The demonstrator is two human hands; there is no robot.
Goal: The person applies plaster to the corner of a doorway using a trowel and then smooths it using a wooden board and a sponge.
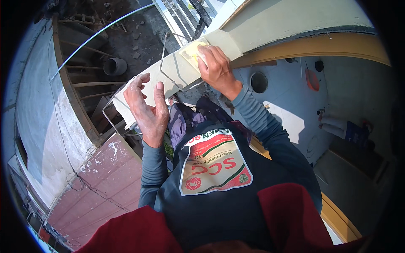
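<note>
My right hand (219,69) presses a pale yellow rectangular pad (193,51) flat against the top of a cream plastered ledge (145,76). Its fingers are bent over the pad's right end; the pad looks like a sponge, but its exact kind is unclear. Over the ledge's left part hovers my left hand (147,109), dusted white, with thumb and fingers apart and nothing in it. Between the two hands a thin bent metal rod (163,67) crosses the ledge. Another bent rod (109,114) wraps the ledge's left end.
Far below at left are a grey bucket (115,66), wooden poles and rubble. A light blue pipe (101,31) arcs above them. Reddish roof sheeting (105,177) lies lower left. To the right, past a yellow-orange frame (358,47), another person (350,130) and a dark bucket (258,82) appear below.
</note>
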